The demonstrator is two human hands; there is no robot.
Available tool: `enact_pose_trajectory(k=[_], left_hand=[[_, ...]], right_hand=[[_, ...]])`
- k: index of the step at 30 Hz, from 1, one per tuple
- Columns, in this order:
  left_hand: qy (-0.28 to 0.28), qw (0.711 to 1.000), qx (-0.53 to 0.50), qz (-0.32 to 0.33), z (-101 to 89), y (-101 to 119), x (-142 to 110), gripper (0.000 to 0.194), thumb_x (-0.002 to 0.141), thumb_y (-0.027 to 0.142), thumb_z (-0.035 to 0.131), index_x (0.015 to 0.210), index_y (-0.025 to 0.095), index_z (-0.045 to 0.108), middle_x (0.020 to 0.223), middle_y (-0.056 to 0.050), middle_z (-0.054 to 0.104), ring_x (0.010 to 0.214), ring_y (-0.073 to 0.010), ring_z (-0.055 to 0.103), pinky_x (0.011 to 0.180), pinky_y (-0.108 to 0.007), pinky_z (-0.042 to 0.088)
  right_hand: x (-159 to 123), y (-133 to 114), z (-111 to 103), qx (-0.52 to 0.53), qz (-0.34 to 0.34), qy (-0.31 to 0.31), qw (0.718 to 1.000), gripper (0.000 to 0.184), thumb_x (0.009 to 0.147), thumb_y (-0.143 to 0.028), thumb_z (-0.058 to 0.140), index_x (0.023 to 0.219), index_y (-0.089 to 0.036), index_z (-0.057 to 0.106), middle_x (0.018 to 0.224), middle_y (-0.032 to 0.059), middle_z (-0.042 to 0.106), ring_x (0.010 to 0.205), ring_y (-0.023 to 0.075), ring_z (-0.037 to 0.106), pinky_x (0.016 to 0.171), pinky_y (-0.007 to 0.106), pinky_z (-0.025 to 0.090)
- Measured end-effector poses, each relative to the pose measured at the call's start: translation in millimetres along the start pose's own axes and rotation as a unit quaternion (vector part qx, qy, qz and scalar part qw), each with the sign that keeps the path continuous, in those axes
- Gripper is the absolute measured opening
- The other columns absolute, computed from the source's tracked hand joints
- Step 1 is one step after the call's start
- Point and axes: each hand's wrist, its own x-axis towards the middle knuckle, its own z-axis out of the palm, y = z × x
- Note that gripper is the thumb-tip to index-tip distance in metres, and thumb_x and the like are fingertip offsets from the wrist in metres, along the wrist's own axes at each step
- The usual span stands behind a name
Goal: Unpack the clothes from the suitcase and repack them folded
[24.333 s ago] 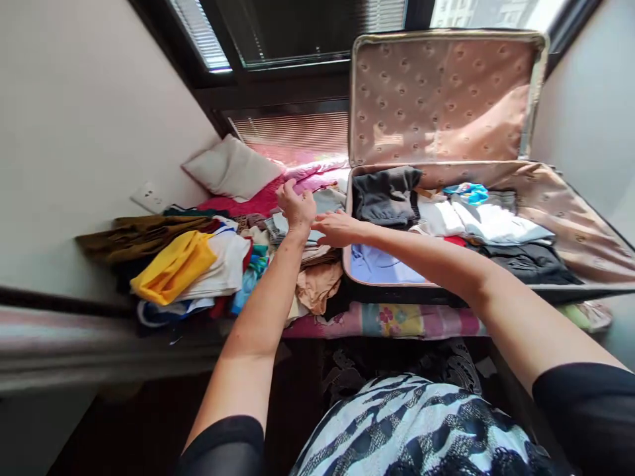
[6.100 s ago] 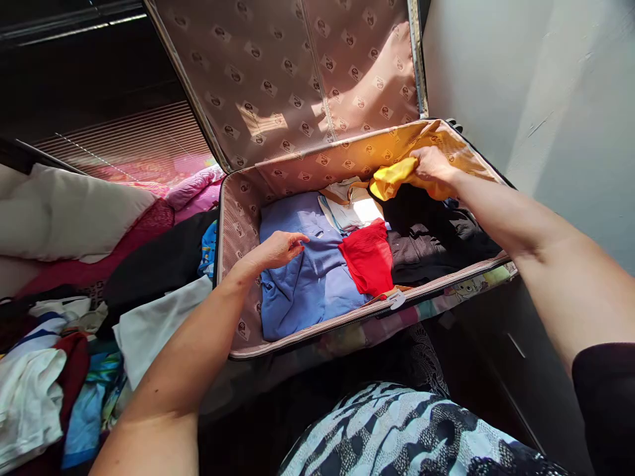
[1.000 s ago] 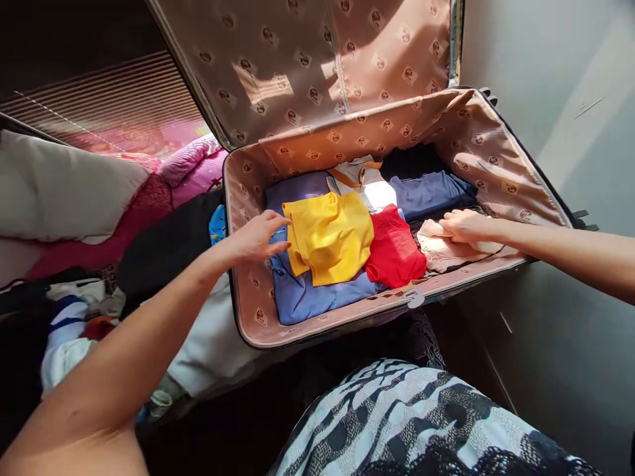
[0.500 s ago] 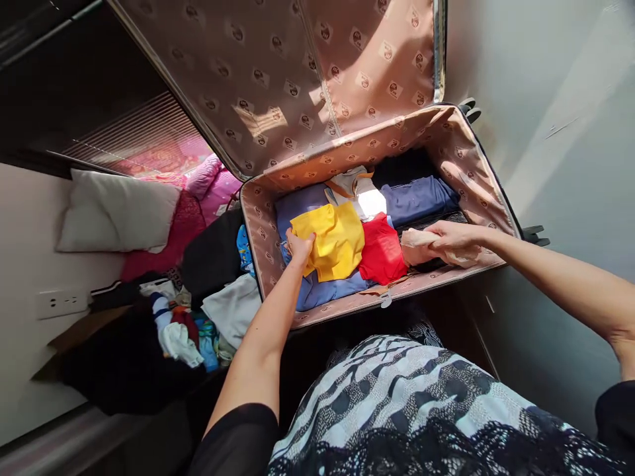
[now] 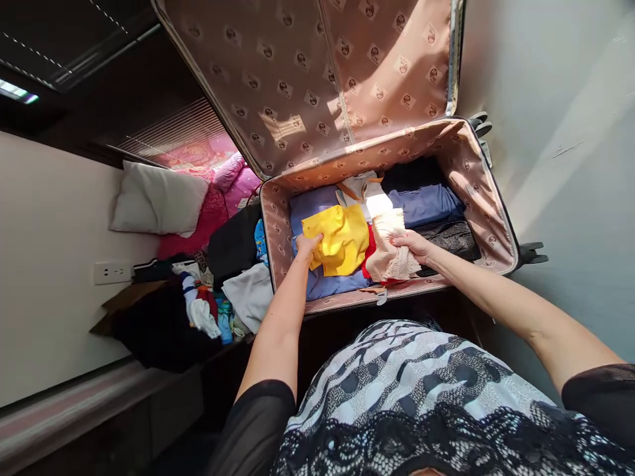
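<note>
My left hand is closed on the left edge of a yellow garment, thumb on top and the other fingers partly hidden. With my right hand I grip a pale pink lace-edged garment, which lies loosely over a red cloth; only edges of the red show. Both hands are inside an open suitcase with a pink patterned lining. Around them lie a white garment, folded navy clothing, blue clothing and a dark speckled piece.
The suitcase lid stands raised at the back. A grey wall rises at the right. To the left are a grey pillow, pink bedding, a grey cloth and a black bag with small clothes heaped at it.
My right hand has moved left with the pale pink garment, which now spreads over the red cloth. My left hand stays at the yellow garment's edge. The camera view has shifted slightly.
</note>
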Motion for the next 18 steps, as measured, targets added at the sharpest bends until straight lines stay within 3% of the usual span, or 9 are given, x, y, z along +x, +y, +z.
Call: enact_pose_trajectory(k=[3,6,9,14,18], left_hand=[[-0.023,0.996,-0.072,-0.051,-2.5,11.3,-6.7,0.039,0.079,0.020,0.084,0.114,0.011,0.072,0.126,-0.018,0.080,0.112,-0.0269,0.077,0.098,-0.038,0.063],[-0.082,0.986,-0.141,-0.027,-4.9,19.1,-17.2,0.052,0.070,0.024,0.095,0.116,0.012,0.075,0.124,-0.017,0.081,0.118,-0.0335,0.076,0.104,-0.044,0.063],[-0.131,0.970,-0.205,-0.021,-4.8,22.2,-26.4,0.066,0.064,0.033,0.100,0.122,0.014,0.075,0.124,-0.016,0.081,0.123,-0.0350,0.075,0.109,-0.049,0.061],[-0.130,0.960,-0.245,-0.039,-4.8,35.8,-41.0,0.072,0.058,0.046,0.103,0.116,0.013,0.075,0.122,-0.017,0.082,0.121,-0.0344,0.077,0.109,-0.050,0.061],[-0.167,0.938,-0.302,-0.032,-13.1,65.9,-69.3,0.077,0.056,0.053,0.105,0.118,0.015,0.076,0.121,-0.014,0.083,0.119,-0.0347,0.079,0.105,-0.046,0.064]], right_hand=[[0.2,9.8,-14.4,0.006,0.008,0.041,0.999,0.050,0.046,-0.018,0.093,0.089,-0.018,0.068,0.076,0.0019,0.072,0.067,0.0180,0.065,0.067,0.032,0.055],[-8.2,8.2,-29.9,0.012,0.010,0.046,0.999,0.049,0.047,-0.020,0.094,0.088,-0.018,0.067,0.073,-0.0005,0.070,0.064,0.0154,0.062,0.063,0.030,0.053],[-13.5,2.6,-35.4,0.021,-0.005,0.065,0.998,0.051,0.048,-0.021,0.094,0.091,-0.019,0.067,0.074,-0.0016,0.068,0.062,0.0146,0.062,0.062,0.029,0.054],[-16.8,-4.2,-29.3,0.065,-0.020,0.112,0.991,0.051,0.048,-0.018,0.092,0.094,-0.019,0.068,0.077,-0.0011,0.070,0.064,0.0153,0.064,0.062,0.029,0.057],[-34.7,-15.4,-40.9,0.075,-0.058,0.114,0.989,0.050,0.053,-0.022,0.092,0.098,-0.021,0.070,0.082,0.0007,0.073,0.068,0.0185,0.069,0.067,0.033,0.063]])
